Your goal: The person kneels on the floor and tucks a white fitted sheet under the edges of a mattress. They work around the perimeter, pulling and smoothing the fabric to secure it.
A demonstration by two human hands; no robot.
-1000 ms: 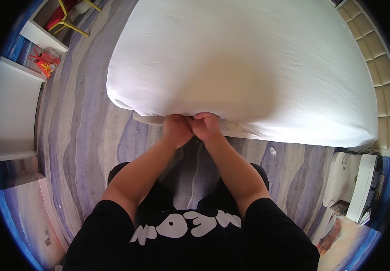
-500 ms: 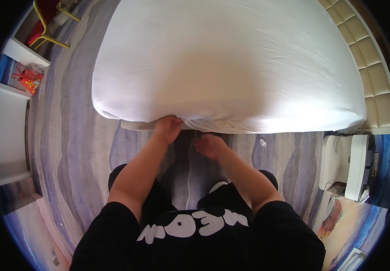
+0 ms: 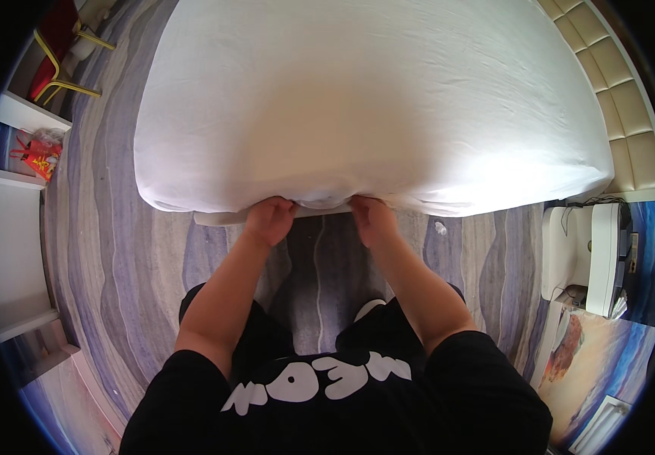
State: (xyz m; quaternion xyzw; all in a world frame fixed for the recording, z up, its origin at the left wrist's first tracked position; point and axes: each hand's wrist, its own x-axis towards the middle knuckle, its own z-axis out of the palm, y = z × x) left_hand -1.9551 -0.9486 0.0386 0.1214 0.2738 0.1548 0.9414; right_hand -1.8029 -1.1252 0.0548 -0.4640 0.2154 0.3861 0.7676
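Note:
A white bed sheet [image 3: 327, 98] covers the mattress in front of me and hangs over its near edge. At that edge, left of the middle, my left hand [image 3: 271, 220] is closed on the sheet's border. My right hand [image 3: 374, 220] grips the same border a little farther right, its fingertips tucked at the fabric. Between the two hands the cloth is bunched in small folds. Under the edge, a strip of the pale bed base [image 3: 221, 219] shows beside my left hand.
Grey and purple wavy carpet [image 3: 168, 303] surrounds the bed. A padded cream headboard [image 3: 627, 114] stands at the right, with a white bedside cabinet [image 3: 600, 258] nearer me. A red chair [image 3: 53, 53] and a red bag [image 3: 39, 158] are at the left. Crumpled white litter [image 3: 440, 227] lies near the bed.
My right hand has moved up from below the bed's edge and taken hold of the sheet. My left hand stays on the border, and the folds between the hands have shifted.

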